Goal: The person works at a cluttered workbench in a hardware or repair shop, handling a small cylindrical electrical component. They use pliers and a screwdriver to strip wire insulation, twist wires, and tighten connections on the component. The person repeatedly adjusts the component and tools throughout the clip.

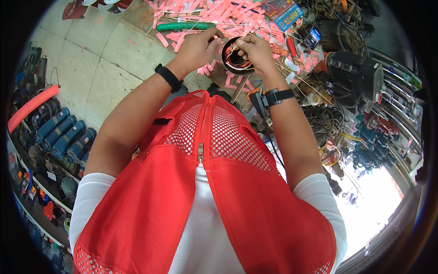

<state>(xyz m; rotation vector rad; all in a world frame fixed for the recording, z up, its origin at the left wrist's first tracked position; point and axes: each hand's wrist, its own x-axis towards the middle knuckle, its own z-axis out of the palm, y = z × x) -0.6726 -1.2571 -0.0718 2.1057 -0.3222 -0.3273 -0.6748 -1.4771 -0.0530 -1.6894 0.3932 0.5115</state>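
Observation:
A round motor stator (224,61) with a dark metal shell stands at the table's near edge, its open end facing up. Copper windings (241,64) and pale insulating sleeves show inside it. My right hand (255,51) is over the stator's right rim, thumb and forefinger pinched on a thin lead from the windings. To the left of the stator is my left hand (202,46), its fingers curled close together; whether they hold a thin wire is too small to tell. Just beyond my left hand lies a green wrapped roll (184,26).
Pink paper strips (219,13) cover much of the wooden table (137,17). A printed booklet (284,15), a lit phone (313,37) and red-handled pliers (291,46) lie to the right. Beyond them stands a dark motor (356,73). Blue motors (65,132) line shelves at left.

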